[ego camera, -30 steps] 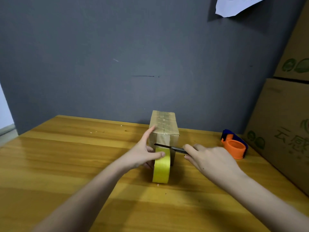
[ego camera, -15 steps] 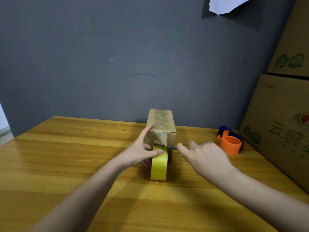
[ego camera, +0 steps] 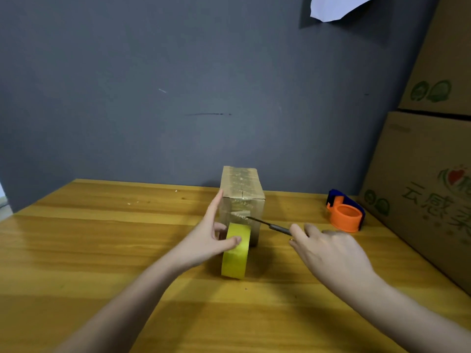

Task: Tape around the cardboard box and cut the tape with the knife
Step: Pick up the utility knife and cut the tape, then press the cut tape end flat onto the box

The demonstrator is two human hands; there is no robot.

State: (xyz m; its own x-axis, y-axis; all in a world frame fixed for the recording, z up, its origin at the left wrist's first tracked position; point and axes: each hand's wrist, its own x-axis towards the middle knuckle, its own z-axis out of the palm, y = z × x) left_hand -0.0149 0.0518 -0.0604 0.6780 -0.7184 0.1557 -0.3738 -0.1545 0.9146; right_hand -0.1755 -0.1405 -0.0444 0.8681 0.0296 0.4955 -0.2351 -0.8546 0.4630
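Near the centre of the frame stands 1 small cardboard box (ego camera: pixel 242 192), and at the right edge 2 large printed cartons (ego camera: pixel 430 174) are stacked. Low in the centre is 1 yellow tape roll (ego camera: pixel 235 253), with 1 knife (ego camera: pixel 267 224) just right of it. At mid right sits 1 orange tape dispenser (ego camera: pixel 346 215). 2 hands show: the left hand (ego camera: pixel 204 240) and right hand (ego camera: pixel 328 248). At the top right hangs 1 white paper sheet (ego camera: pixel 336 6).

tape roll (ego camera: pixel 235 251): yellow
cardboard box (ego camera: pixel 242 189): brown, glossy with tape
knife (ego camera: pixel 267 224): dark
dispenser (ego camera: pixel 345 214): orange and blue
table (ego camera: pixel 102 250): honey wood grain
wall (ego camera: pixel 178 85): grey
cartons (ego camera: pixel 420 187): brown, green print
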